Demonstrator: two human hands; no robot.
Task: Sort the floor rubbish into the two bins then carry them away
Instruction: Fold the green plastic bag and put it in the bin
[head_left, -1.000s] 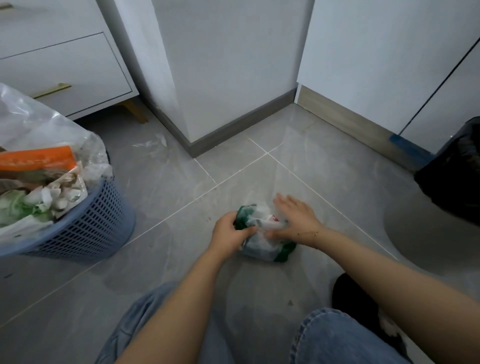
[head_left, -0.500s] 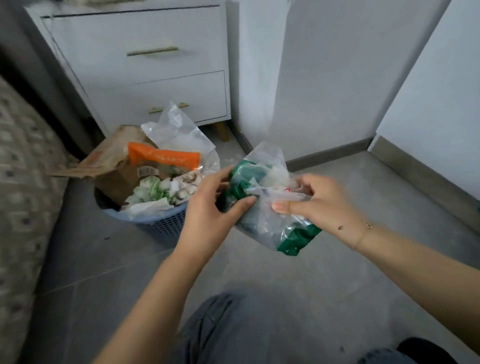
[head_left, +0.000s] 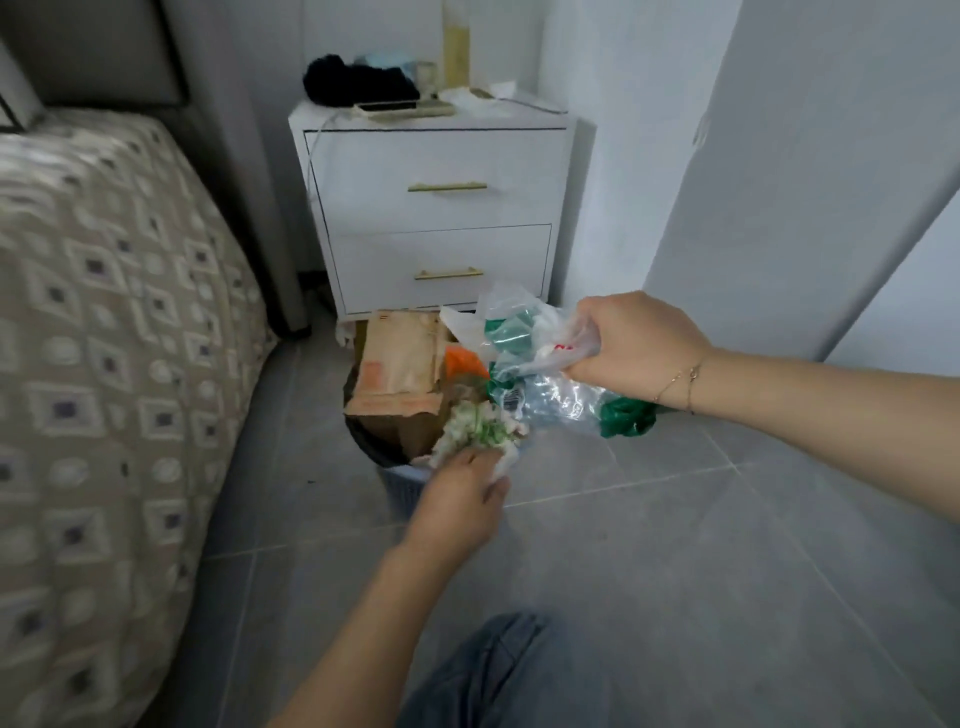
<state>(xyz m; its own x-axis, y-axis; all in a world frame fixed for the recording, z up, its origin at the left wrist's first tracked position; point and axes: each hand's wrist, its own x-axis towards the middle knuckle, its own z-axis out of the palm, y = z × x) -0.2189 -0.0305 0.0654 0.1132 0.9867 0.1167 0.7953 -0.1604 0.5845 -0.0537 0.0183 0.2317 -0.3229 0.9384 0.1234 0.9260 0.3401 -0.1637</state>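
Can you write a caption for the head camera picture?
Right hand holds a plastic bag over the full bin.

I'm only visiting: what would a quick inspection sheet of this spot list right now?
Surface: grey tiled floor.
Job's things: blue lattice bin, heaped with a brown paper bag and wrappers; clear and green plastic bag held above it.
Clutter: dark bundle, phone-like slab and bottle on the nightstand.
Hands: right hand grips the bag; left hand at the bin's near rim, grip unclear.
Cables: white cable down the nightstand.
Surroundings: white nightstand, patterned bed, white cupboard door.
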